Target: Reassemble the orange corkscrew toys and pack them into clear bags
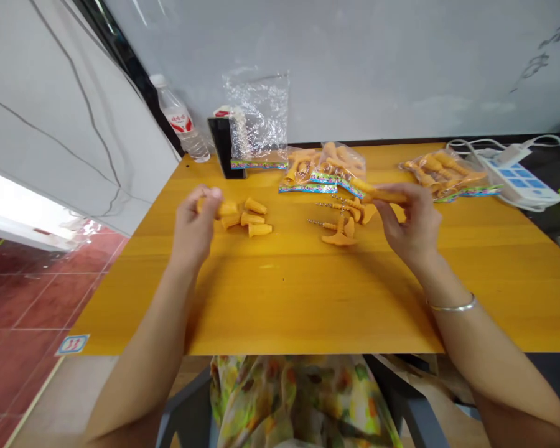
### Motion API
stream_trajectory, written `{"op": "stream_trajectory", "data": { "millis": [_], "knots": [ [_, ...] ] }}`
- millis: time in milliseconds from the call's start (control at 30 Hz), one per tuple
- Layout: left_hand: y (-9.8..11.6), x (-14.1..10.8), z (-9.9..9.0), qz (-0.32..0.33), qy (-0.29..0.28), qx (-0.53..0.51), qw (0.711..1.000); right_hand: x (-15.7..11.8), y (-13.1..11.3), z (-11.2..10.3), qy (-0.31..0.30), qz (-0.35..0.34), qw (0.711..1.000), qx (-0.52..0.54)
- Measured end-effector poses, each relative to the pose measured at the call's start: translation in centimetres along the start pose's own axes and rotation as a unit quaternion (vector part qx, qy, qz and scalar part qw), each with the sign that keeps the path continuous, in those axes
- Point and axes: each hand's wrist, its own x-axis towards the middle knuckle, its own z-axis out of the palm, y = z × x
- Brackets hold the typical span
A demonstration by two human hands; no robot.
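Note:
My left hand [193, 221] is closed around a yellow-orange plastic cap [228, 208], blurred and partly covered by the fingers. Just right of it, several hollow tapered caps [260, 230] lie on the table. Over on the right, my right hand [413, 221] pinches a yellow-orange corkscrew [364, 186] by its handle end, its shaft end pointing left. The fingers and motion blur hide part of it. Below and left of that hand lie several corkscrews [340, 235] with T-shaped plastic handles and bare metal spirals, most pointing left.
Filled clear bags [340, 162] of the orange pieces lie along the back, another bag [441, 171] at the right. An empty clear bag [260, 118] leans by a dark phone [221, 146] and a water bottle [182, 121]. A white power strip [525, 177] with cables sits far right.

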Motion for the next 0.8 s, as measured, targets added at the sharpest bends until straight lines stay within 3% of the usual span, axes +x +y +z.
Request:
{"op": "stream_trajectory", "data": {
  "millis": [67,200,267,367,600,800],
  "knots": [
    [-0.7,-1.6,0.3,0.077,-0.071,0.116,0.988,0.0,1.8,0.6,-0.009,0.116,0.993,0.030],
    [-2.2,-3.8,1.5,0.211,-0.236,0.372,0.872,-0.2,5.5,0.9,-0.060,0.279,0.950,0.123],
    [-2.8,-3.8,1.6,0.235,-0.258,0.419,0.838,-0.4,6.9,0.7,-0.054,0.342,0.924,0.164],
    [-3.1,-3.3,1.3,0.241,-0.260,0.452,0.819,-0.5,7.9,0.3,-0.047,0.403,0.897,0.176],
    [-3.7,-3.2,0.9,0.239,-0.259,0.468,0.810,-1.0,7.9,0.8,-0.112,0.413,0.897,0.109],
    [-3.6,-3.2,1.0,0.228,-0.262,0.447,0.824,-1.7,7.9,1.4,-0.176,0.300,0.937,0.024]
  ]
}}
